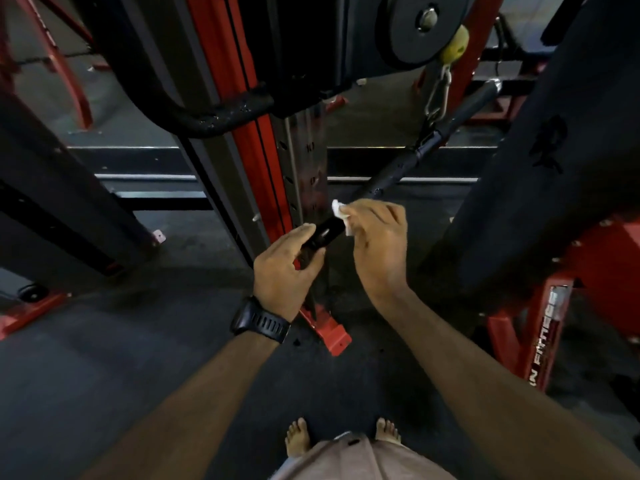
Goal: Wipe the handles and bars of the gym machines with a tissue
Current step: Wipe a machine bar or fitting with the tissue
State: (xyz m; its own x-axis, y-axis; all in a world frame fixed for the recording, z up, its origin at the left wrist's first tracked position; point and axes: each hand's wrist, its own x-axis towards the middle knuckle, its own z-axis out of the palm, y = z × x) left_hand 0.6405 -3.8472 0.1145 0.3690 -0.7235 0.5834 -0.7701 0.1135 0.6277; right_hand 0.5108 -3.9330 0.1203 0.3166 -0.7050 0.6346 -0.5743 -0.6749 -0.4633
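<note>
White tissue: pinched by right hand, fingers curled around bar.
Black bar: slants from centre to far right.
Left hand: fingers grip the near tip.
Progress: near end underway; far length probably remains.

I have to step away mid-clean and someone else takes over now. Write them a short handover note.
Left hand grips the near end of the black cable bar, steadying it.
Right hand pinches the white tissue round the bar just past the left hand.
Done: how much is wiped does not show.
Left: likely run the tissue up the bar toward the carabiner, then the other machines' handles.
</note>
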